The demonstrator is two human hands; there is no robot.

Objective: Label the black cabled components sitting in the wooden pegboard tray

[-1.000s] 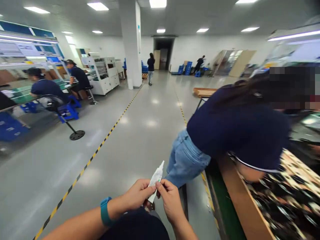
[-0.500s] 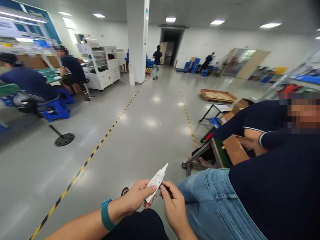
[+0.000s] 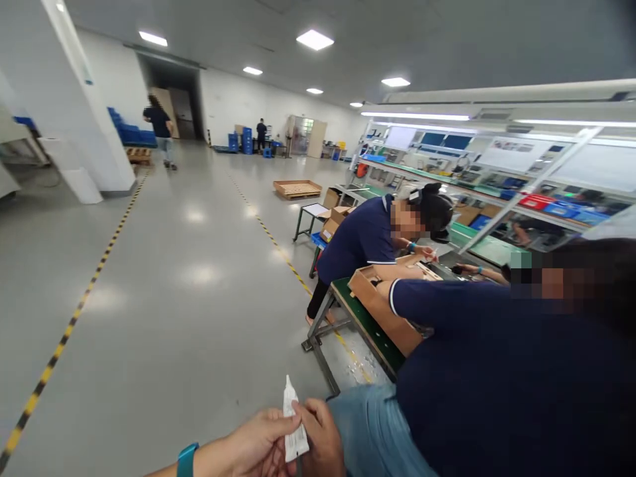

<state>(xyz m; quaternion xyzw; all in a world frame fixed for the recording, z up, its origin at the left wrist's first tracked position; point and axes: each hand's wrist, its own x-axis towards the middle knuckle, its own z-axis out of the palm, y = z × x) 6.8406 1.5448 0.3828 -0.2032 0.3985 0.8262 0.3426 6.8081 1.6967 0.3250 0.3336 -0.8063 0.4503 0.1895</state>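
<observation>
Near the bottom centre, a white tube (image 3: 293,432) with a narrow pointed nozzle stands nearly upright between my hands. My left hand (image 3: 256,440), with a teal band at the wrist, pinches it with the thumb across its front. From the right, my right hand (image 3: 322,437) has its fingers closed against the tube's side and upper part. Small print covers the tube. The lower fingers of both hands are partly hidden behind it.
Close at the right, a seated person (image 3: 497,371) in a dark shirt reaches into a wooden box (image 3: 382,311) on a green-topped table (image 3: 348,295). Another person (image 3: 355,232) bends over behind it. Yellow-black tape (image 3: 84,298) runs along the floor; a pallet (image 3: 297,189) lies farther off.
The view has swung to the right, bringing the bending person and shelved workbench into sight. The tube has turned more upright, and both hands sit lower in the picture, still on it.
</observation>
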